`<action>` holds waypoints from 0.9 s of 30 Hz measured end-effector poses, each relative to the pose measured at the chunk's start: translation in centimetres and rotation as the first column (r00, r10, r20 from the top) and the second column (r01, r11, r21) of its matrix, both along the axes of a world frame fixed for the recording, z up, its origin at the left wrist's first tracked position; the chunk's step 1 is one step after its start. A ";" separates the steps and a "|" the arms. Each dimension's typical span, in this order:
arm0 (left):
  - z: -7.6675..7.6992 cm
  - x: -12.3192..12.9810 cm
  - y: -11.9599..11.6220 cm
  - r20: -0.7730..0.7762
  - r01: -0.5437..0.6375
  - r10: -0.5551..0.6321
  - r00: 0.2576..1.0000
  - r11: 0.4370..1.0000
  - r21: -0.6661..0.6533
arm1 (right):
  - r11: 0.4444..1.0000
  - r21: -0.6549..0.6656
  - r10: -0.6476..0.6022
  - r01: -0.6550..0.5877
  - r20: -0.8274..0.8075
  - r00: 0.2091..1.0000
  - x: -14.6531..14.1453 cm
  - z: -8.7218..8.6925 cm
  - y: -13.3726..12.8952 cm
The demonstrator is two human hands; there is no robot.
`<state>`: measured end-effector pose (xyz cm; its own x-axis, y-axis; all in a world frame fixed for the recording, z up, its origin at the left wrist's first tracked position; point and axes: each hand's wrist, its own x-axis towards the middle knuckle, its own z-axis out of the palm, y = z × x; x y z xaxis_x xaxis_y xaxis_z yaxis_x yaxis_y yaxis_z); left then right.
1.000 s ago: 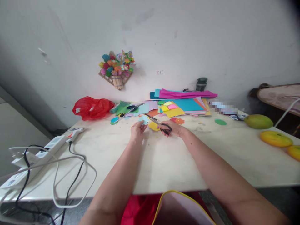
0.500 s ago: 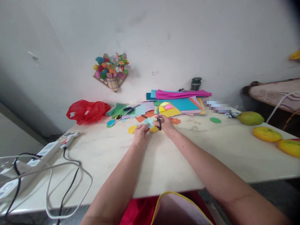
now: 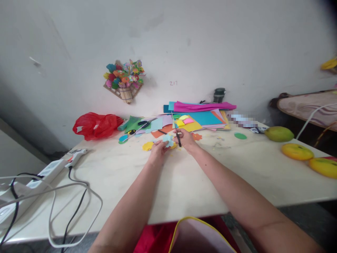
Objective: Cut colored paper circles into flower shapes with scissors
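Between the fingers of my left hand (image 3: pixel 158 149) is a light blue paper flower (image 3: pixel 167 140) with a scalloped edge. My right hand (image 3: pixel 186 140) grips dark-handled scissors (image 3: pixel 178 140), their blades pointing away towards the wall. The scissors are just right of the blue flower; whether the blades touch it I cannot tell. A yellow paper flower (image 3: pixel 147 146) lies on the table left of my left hand. Further yellow paper shows partly beneath my hands. Beyond my right hand lies an orange paper flower (image 3: pixel 197 136).
Coloured paper sheets (image 3: pixel 210 119) are stacked towards the wall, near a red plastic bag (image 3: pixel 97 125). Second scissors (image 3: pixel 144 123) lie on papers. A power strip (image 3: pixel 47 172) with looping cables occupies the left. Mangoes (image 3: pixel 297 151) sit at the right, near a green paper circle (image 3: pixel 240 135).
The scissors in my right hand have turned so their blades tilt more to the left. The blue flower has turned slightly in my left hand. The whole view has shifted a little.
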<state>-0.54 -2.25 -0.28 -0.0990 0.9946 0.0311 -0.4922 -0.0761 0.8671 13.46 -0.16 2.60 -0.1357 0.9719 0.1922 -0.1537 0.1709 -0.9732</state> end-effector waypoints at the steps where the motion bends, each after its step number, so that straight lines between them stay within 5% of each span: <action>1: 0.1 -0.2 0.0 -0.012 0.019 -0.019 1.000 1.000 -0.004 | 1.000 0.003 0.014 -0.014 0.018 1.000 0.1 0.0 0.0; 15: 0.4 -2.6 0.1 -0.368 0.184 -0.183 0.912 0.982 -0.032 | 0.992 0.023 0.116 -0.124 0.207 0.971 0.0 -0.2 -0.2; 22: 1.0 -2.7 -0.2 -0.323 0.119 -0.108 0.940 0.993 0.014 | 0.973 -0.007 0.229 -0.231 0.175 0.958 1.4 0.4 -0.1; 27: 1.4 -3.1 -0.3 -0.260 0.073 -0.061 0.964 0.997 0.038 | 0.920 -0.012 0.371 -0.391 0.342 0.863 3.3 0.6 0.2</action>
<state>-3.68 -2.60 1.07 -0.0144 0.9955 0.0938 -0.2577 -0.0943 0.9616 16.72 0.04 3.18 -0.5586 0.8203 0.1225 0.1110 0.2204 -0.9691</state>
